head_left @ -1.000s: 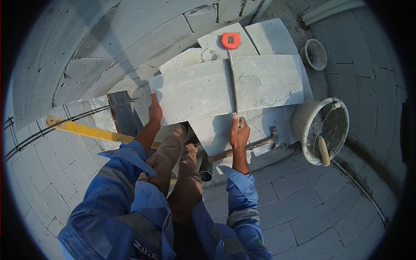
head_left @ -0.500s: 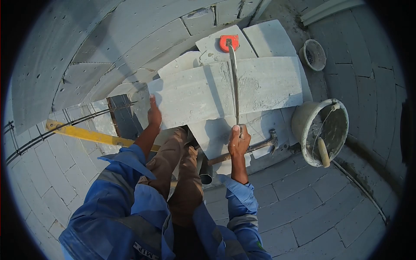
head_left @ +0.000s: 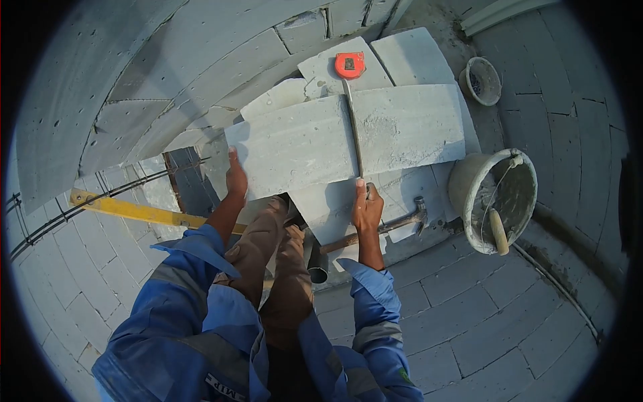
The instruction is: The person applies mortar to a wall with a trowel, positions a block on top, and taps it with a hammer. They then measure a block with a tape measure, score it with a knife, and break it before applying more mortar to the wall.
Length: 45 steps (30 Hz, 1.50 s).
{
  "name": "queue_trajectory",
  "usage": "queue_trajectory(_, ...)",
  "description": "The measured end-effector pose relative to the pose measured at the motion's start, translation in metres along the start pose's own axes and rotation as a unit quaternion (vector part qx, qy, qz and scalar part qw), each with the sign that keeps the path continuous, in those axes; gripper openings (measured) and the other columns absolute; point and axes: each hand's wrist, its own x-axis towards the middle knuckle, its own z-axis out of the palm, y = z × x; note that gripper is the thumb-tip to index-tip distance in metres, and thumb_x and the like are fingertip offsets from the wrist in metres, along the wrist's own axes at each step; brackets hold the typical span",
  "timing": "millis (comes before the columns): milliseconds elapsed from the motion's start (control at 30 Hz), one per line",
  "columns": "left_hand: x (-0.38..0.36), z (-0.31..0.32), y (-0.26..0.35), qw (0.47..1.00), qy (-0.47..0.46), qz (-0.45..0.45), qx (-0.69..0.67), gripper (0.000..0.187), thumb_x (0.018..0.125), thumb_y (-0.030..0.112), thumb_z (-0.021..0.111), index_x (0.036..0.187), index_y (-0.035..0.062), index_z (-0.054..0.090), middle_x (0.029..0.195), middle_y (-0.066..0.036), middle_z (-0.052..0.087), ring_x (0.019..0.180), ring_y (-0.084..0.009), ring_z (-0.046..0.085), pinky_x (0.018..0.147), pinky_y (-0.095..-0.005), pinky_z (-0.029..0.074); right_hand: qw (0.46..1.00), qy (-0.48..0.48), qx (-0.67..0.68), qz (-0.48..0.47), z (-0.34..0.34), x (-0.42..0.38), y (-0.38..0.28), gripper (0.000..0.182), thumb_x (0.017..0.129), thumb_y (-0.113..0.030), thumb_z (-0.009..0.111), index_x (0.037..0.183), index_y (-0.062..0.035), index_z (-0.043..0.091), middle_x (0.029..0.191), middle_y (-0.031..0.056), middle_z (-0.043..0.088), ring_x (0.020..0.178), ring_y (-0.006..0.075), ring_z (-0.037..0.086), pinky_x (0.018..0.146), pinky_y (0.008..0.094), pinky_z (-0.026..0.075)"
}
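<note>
My right hand point(head_left: 368, 204) is closed around the handle of a handsaw, most of the handle hidden in the fist. The saw's blade point(head_left: 353, 127) appears nearly edge-on and runs across a long pale grey block point(head_left: 295, 142), which looks like aerated concrete. At the block's left end, my left hand point(head_left: 236, 175) grips its edge, thumb up and other fingers mostly hidden. Just beyond the blade's far end, a red tape measure point(head_left: 349, 65) rests on another block piece point(head_left: 315, 67). A hammer point(head_left: 395, 222) lies close to my right forearm.
To the right stands a mortar-stained bucket point(head_left: 462, 191) with a wire handle; a smaller bucket point(head_left: 487, 94) is farther back. A yellow level point(head_left: 134, 206) and steel bars point(head_left: 127, 185) are at left. A block wall point(head_left: 221, 53) rises behind. A pipe point(head_left: 317, 273) lies near my legs.
My right hand has moved a little away from me, and the saw's angle has changed. Its far end no longer overlaps the tape measure. My left hand keeps its place on the block.
</note>
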Motion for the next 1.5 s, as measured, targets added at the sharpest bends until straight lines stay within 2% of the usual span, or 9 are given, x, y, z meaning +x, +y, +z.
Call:
queue_trajectory(167, 0.010, -0.001, -0.009, 1.000, 0.018, -0.013, 0.017, 0.112, 0.080, 0.085, 0.034, 0.141, -0.0088, 0.040, 0.134, -0.023, 0.051, 0.120, -0.0337, 0.050, 0.104, -0.0407, 0.033, 0.984, 0.049, 0.133, -0.108, -0.006, -0.022, -0.002, 0.053, 0.097, -0.046, 0.054, 0.079, 0.0036, 0.056, 0.058, 0.0208, 0.052, 0.054, 0.0273, 0.053, 0.057, 0.0425, 0.044)
queue_trajectory(400, 0.010, -0.003, -0.008, 1.000, -0.001, -0.002, 0.022, 0.112, 0.080, 0.086, 0.033, 0.141, -0.0084, 0.040, 0.134, -0.023, 0.051, 0.121, -0.0331, 0.050, 0.104, -0.0404, 0.033, 0.997, 0.033, 0.061, -0.021, -0.001, -0.010, -0.007, 0.049, 0.097, -0.042, 0.054, 0.076, 0.0020, 0.053, 0.057, 0.0169, 0.051, 0.053, 0.0272, 0.052, 0.053, 0.0405, 0.042)
queue_trajectory(533, 0.015, -0.003, -0.014, 1.000, 0.007, 0.000, 0.012, 0.112, 0.080, 0.086, 0.033, 0.142, -0.0076, 0.039, 0.135, -0.023, 0.051, 0.121, -0.0326, 0.050, 0.104, -0.0397, 0.033, 0.977, 0.067, 0.112, -0.167, -0.002, -0.014, 0.001, 0.044, 0.098, -0.039, 0.053, 0.078, 0.0000, 0.054, 0.056, 0.0140, 0.051, 0.051, 0.0228, 0.050, 0.052, 0.0388, 0.041)
queue_trajectory(667, 0.007, 0.000, -0.005, 1.000, -0.002, 0.005, 0.009, 0.112, 0.081, 0.085, 0.033, 0.143, -0.0071, 0.038, 0.136, -0.023, 0.050, 0.121, -0.0319, 0.050, 0.105, -0.0396, 0.033, 0.999, 0.027, 0.023, -0.028, 0.002, 0.000, -0.001, 0.045, 0.098, -0.040, 0.052, 0.076, -0.0002, 0.052, 0.054, 0.0130, 0.049, 0.049, 0.0212, 0.048, 0.051, 0.0382, 0.041)
queue_trajectory(867, 0.011, -0.002, -0.011, 1.000, 0.000, -0.003, 0.001, 0.111, 0.081, 0.085, 0.034, 0.143, -0.0074, 0.038, 0.136, -0.022, 0.051, 0.121, -0.0315, 0.050, 0.105, -0.0389, 0.033, 0.984, 0.046, 0.132, -0.110, 0.000, -0.013, 0.000, 0.055, 0.098, -0.049, 0.050, 0.074, 0.0006, 0.050, 0.060, 0.0084, 0.050, 0.059, 0.0161, 0.042, 0.056, 0.0333, 0.039)
queue_trajectory(967, 0.010, -0.002, -0.008, 1.000, -0.017, -0.014, -0.002, 0.112, 0.081, 0.085, 0.034, 0.143, -0.0077, 0.039, 0.135, -0.022, 0.051, 0.121, -0.0314, 0.050, 0.104, -0.0386, 0.034, 0.999, 0.007, 0.041, 0.011, 0.001, -0.004, 0.001, 0.051, 0.098, -0.046, 0.050, 0.076, -0.0002, 0.054, 0.056, 0.0125, 0.050, 0.056, 0.0197, 0.050, 0.055, 0.0364, 0.043)
queue_trajectory(1100, 0.011, -0.001, -0.009, 1.000, -0.002, -0.010, 0.004, 0.112, 0.080, 0.085, 0.034, 0.143, -0.0080, 0.038, 0.134, -0.022, 0.051, 0.121, -0.0316, 0.050, 0.104, -0.0388, 0.033, 0.986, 0.048, 0.122, -0.103, -0.001, -0.024, -0.006, 0.051, 0.098, -0.044, 0.050, 0.078, 0.0025, 0.055, 0.057, 0.0194, 0.049, 0.055, 0.0233, 0.052, 0.057, 0.0400, 0.043)
queue_trajectory(1333, 0.014, 0.001, -0.005, 1.000, -0.006, 0.012, -0.016, 0.113, 0.080, 0.086, 0.035, 0.142, -0.0080, 0.038, 0.132, -0.023, 0.052, 0.120, -0.0314, 0.050, 0.103, -0.0397, 0.035, 0.999, 0.027, 0.026, -0.017, -0.003, -0.010, -0.009, 0.053, 0.096, -0.046, 0.053, 0.075, 0.0022, 0.051, 0.055, 0.0182, 0.049, 0.051, 0.0262, 0.050, 0.053, 0.0411, 0.041)
queue_trajectory(1500, 0.002, -0.002, -0.004, 1.000, -0.007, -0.010, -0.012, 0.112, 0.080, 0.086, 0.035, 0.142, -0.0076, 0.039, 0.129, -0.022, 0.053, 0.119, -0.0306, 0.051, 0.103, -0.0404, 0.035, 0.985, 0.059, 0.111, -0.117, -0.006, -0.014, -0.007, 0.053, 0.097, -0.047, 0.052, 0.075, 0.0012, 0.051, 0.055, 0.0143, 0.048, 0.052, 0.0232, 0.047, 0.052, 0.0396, 0.041)
